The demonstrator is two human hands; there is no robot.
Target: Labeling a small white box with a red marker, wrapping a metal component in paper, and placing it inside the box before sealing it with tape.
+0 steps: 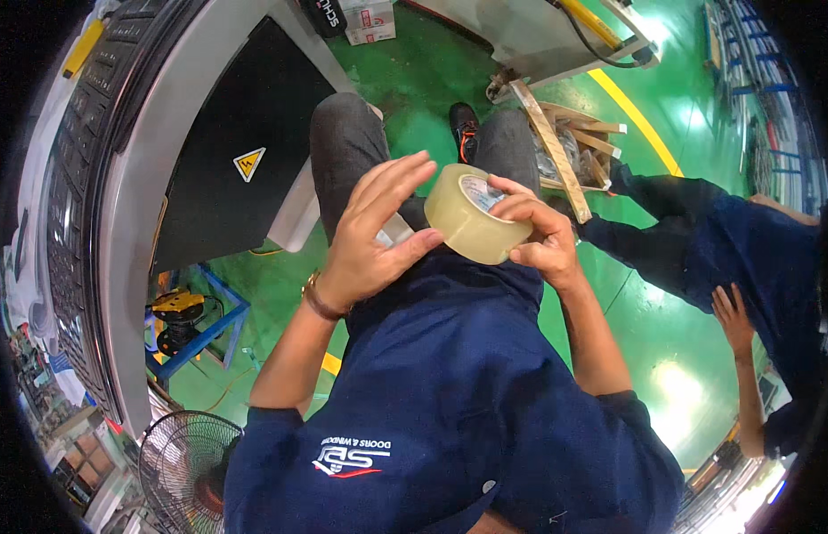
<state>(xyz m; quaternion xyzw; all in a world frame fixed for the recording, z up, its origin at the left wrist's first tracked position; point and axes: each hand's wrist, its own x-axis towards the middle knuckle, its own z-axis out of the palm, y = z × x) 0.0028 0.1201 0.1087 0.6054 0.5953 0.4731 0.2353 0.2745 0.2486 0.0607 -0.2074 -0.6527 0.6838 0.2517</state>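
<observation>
A wide roll of clear yellowish packing tape [472, 222] is held up over my lap. My right hand [543, 233] grips it from the right, with fingers hooked into the core and the thumb on the outer face. To its left, my left hand [378, 227] has its fingers stretched out and raised. The left thumb tip is at the roll's near left edge; I cannot tell whether it touches. Behind the left hand a small whitish patch shows, too covered to name.
On the left stands a grey machine cabinet [298, 44] with a black panel and a yellow warning sign [249, 165]. A wooden crate [574, 147] is at the far right. Another person [743, 240] in dark blue is on the right. A fan [187, 458] stands at lower left.
</observation>
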